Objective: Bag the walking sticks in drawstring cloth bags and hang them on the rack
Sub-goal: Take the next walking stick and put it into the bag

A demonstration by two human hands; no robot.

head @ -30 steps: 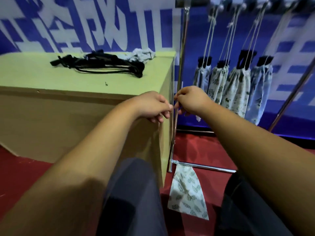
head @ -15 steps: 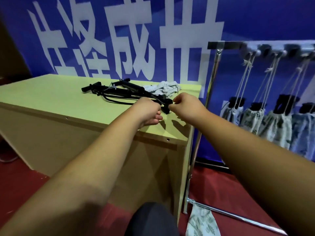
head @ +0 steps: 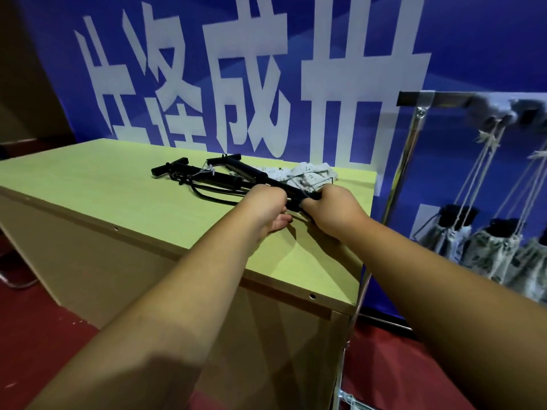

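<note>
Several folded black walking sticks (head: 213, 180) lie in a pile on the green table top (head: 103, 184). My left hand (head: 266, 210) and my right hand (head: 333, 210) meet at the pile's near right end. Each curls its fingers round the end of one black stick (head: 294, 199), which shows between them. A crumpled patterned cloth bag (head: 307, 173) lies just behind the hands. On the right stands a metal rack (head: 414, 137), with several filled drawstring bags (head: 488, 250) hanging from it by their cords.
The table is a tall wooden box with its right edge (head: 358, 261) close to the rack's upright pole. A blue banner with white characters (head: 251, 84) covers the wall behind. Red carpet (head: 35, 335) lies below, and the rack's base bar (head: 349, 400) sits near the table corner.
The view swung up from the floor and rack to the table top. Both hands moved from the rack pole onto the table and took hold of a stick at the pile's near end.
</note>
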